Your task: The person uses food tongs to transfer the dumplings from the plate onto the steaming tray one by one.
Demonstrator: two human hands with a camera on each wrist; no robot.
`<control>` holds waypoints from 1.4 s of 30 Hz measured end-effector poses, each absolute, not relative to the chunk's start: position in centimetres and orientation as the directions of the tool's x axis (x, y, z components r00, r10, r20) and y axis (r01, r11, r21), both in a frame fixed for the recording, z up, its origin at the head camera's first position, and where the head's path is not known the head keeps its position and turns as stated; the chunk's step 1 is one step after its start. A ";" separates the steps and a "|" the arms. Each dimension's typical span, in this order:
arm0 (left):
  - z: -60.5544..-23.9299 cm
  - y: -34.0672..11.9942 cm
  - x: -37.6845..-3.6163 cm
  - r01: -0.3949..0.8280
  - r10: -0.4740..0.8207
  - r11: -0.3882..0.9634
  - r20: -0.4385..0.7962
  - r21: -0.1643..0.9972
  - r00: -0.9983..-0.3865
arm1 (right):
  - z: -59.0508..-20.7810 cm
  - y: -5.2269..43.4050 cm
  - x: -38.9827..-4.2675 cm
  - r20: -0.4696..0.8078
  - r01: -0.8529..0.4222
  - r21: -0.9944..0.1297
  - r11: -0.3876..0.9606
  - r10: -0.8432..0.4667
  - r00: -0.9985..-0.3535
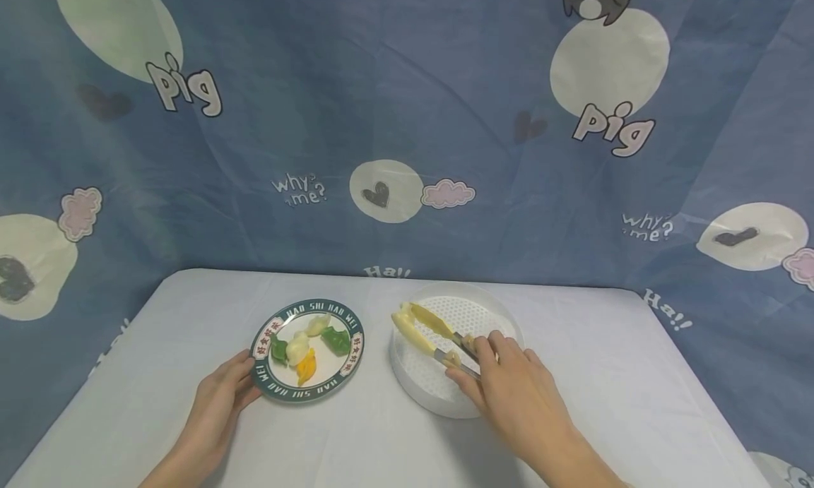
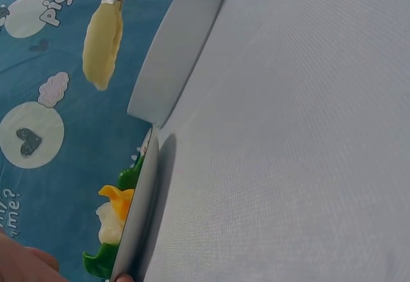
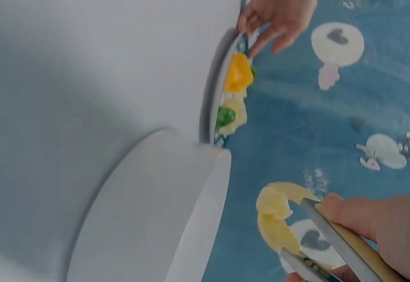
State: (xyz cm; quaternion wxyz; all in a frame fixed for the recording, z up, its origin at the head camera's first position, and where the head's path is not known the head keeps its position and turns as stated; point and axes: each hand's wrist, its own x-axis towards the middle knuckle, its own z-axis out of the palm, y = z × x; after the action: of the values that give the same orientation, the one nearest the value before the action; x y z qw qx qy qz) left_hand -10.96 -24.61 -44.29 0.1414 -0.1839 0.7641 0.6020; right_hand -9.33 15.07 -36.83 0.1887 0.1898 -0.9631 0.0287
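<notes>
Overhead, from the head view, one plate with a dark green lettered rim sits left of centre near the front edge of the table, carrying five dumplings: two green, two pale, one orange. Just to its right stands one round white steamer tray with a perforated floor, its far rim close to the table's back edge. The left hand touches the plate's front-left rim with loosely curved fingers. The right hand grips one pair of tongs, metal arms with pale yellow tips, held spread over the tray and empty. Bare tabletop stretches to the right edge and along the front. At the left wrist, the plate shows edge-on with orange, pale and green dumplings beyond it, the tray wall just beside it, and one yellow tong tip above. At the right wrist, fingers pinch the tongs above the tray wall; the plate and left hand lie further off.
</notes>
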 end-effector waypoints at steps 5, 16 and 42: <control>-44.3 -24.7 -11.1 -0.456 -0.109 0.198 -0.443 0.868 -0.890 | -37.0 16.1 -9.5 0.386 -0.359 0.012 0.933 -0.336 -0.859; -44.3 -24.5 -10.9 -0.455 -0.122 0.205 -0.438 0.867 -0.890 | -37.0 17.5 -9.9 0.413 -0.342 0.047 0.938 -0.330 -0.849; -44.3 -24.4 -10.9 -0.455 -0.132 0.224 -0.435 0.862 -0.891 | -37.3 17.0 -10.0 0.380 -0.340 -0.006 0.941 -0.312 -0.871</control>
State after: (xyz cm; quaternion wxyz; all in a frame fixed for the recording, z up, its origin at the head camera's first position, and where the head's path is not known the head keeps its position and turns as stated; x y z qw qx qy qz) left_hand -10.89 -24.37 -44.32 0.1360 -0.1903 0.7703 0.5933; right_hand -9.98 16.97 -37.30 0.1903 0.1686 -0.9665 0.0364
